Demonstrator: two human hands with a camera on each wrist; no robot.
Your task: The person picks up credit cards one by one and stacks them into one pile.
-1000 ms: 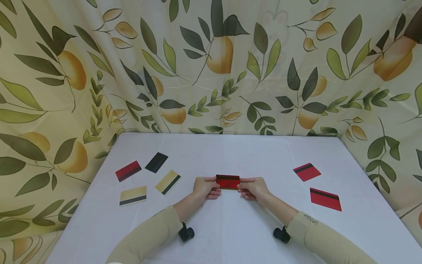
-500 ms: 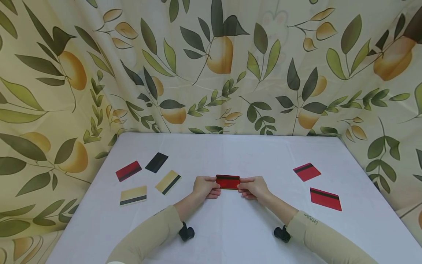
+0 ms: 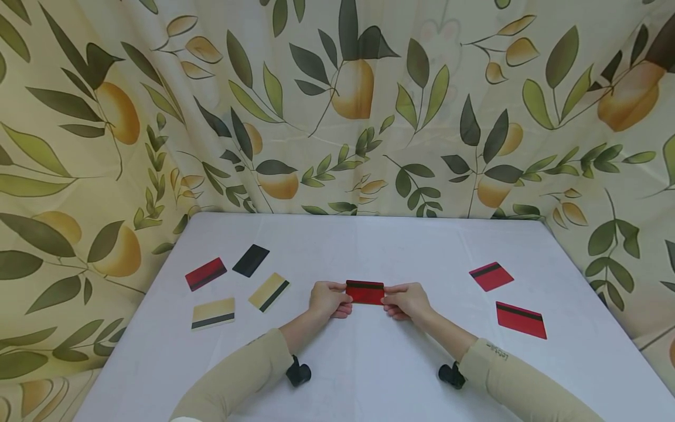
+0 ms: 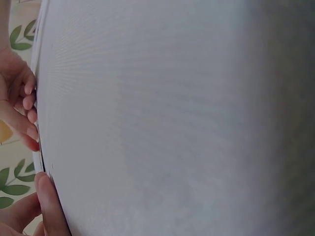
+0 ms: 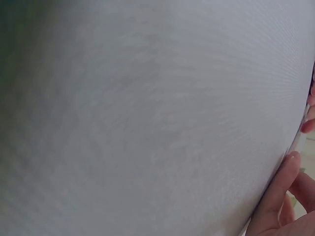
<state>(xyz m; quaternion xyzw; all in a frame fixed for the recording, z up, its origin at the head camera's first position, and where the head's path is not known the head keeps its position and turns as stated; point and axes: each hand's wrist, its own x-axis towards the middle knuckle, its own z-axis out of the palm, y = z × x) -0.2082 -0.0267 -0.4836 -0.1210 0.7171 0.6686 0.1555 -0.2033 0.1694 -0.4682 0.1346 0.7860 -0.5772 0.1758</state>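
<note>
A red card (image 3: 365, 293) with a dark stripe along its top lies in the middle of the head view, held at both short ends. My left hand (image 3: 329, 300) pinches its left end between thumb and fingers. On the opposite end, my right hand (image 3: 407, 301) does the same. Close-up in the left wrist view, the left fingers (image 4: 49, 201) show at the lower left with the right hand beyond. Right fingers (image 5: 280, 191) fill the lower right of the right wrist view; the card is seen there only nearly edge-on.
On the white table (image 3: 358, 363), a striped red card (image 3: 205, 274), a black card (image 3: 251, 261), a tilted gold card (image 3: 269, 292) and another gold card (image 3: 213, 313) lie at left. At right are an upper red card (image 3: 491, 276) and a lower red card (image 3: 521, 320). A patterned curtain (image 3: 316, 146) hangs behind.
Both hands keep their grip in almost the same place. The card's red face looks slightly brighter, and the thin gold line along its lower edge shows less. The loose cards stay put.
</note>
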